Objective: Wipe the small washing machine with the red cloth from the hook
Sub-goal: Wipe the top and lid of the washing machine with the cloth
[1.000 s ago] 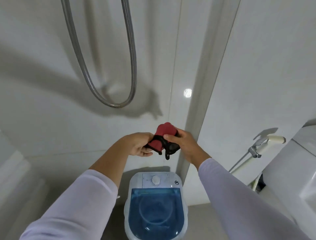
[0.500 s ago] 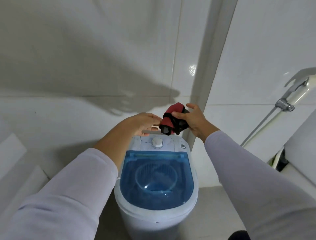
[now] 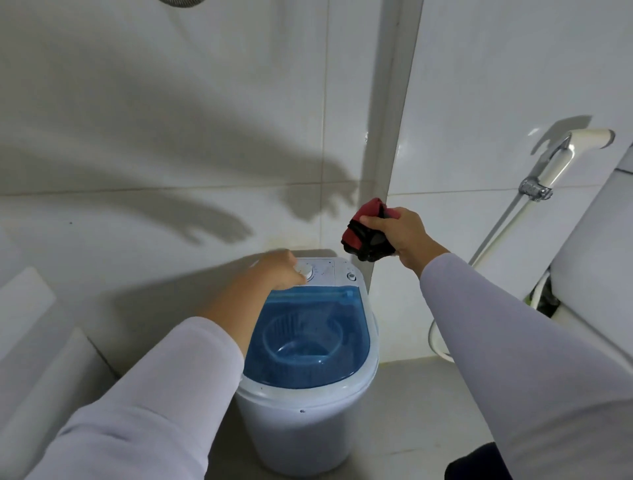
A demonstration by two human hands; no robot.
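Note:
The small white washing machine [image 3: 308, 421] stands on the floor below me, with a see-through blue lid [image 3: 308, 342] and a white dial on its back panel. My right hand [image 3: 400, 233] is shut on the bunched red cloth [image 3: 359, 229], which has black trim, and holds it in the air above the machine's back right corner. My left hand [image 3: 277, 270] rests on the back control panel beside the dial, fingers curled, apparently holding nothing.
White tiled walls meet at a corner right behind the machine. A bidet sprayer [image 3: 561, 154] with its hose hangs on the right wall, beside a white toilet [image 3: 596, 260]. White ledges [image 3: 30, 301] lie at the left. A loop of shower hose [image 3: 181, 2] shows at the top edge.
My left hand let go of the cloth and dropped onto the machine's control panel. My right hand carried the cloth to the right. My view tilted down toward the machine.

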